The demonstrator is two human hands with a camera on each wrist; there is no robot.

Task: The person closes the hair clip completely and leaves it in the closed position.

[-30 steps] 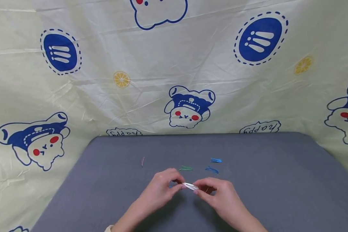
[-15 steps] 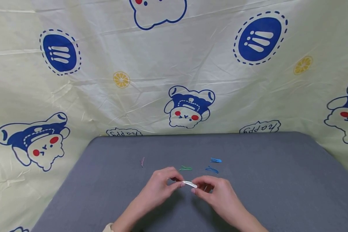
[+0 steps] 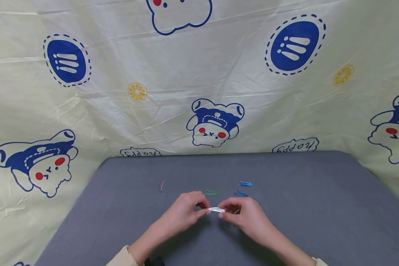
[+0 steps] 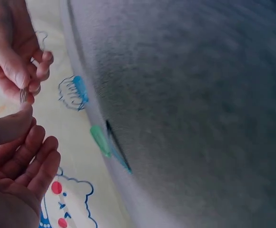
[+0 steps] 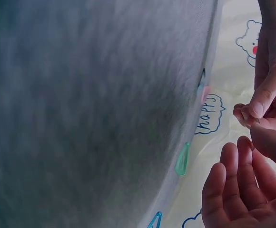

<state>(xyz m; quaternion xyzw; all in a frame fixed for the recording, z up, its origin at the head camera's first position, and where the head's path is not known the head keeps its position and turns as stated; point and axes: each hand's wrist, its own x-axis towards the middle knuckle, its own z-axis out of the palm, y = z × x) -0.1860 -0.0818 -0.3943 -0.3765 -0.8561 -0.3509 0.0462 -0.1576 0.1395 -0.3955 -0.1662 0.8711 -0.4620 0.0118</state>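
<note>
A slim white snap hair clip (image 3: 216, 209) is held up between both hands over the grey table. The thumb and fingertips of my left hand (image 3: 187, 208) pinch its left end. On its right end, my right hand (image 3: 246, 212) has thumb and forefinger closed. In the left wrist view only a sliver of the clip (image 4: 23, 96) shows between the fingertips, and in the right wrist view the fingers mostly hide it. Just beyond the hands lies a green hair clip (image 3: 212, 193), with a dark blue hair clip (image 3: 240, 193) to its right.
Farther back on the table (image 3: 286, 184) is a bright blue hair clip (image 3: 246, 183). A thin pink hair clip (image 3: 161, 186) lies to the left. Another blue clip (image 4: 119, 154) shows beside the green one in the left wrist view. A printed cloth hangs behind the table.
The white hair clip has tilted from a downward slant to nearly level. My right hand has risen slightly and moved a little left, while my left hand stays almost in place.
</note>
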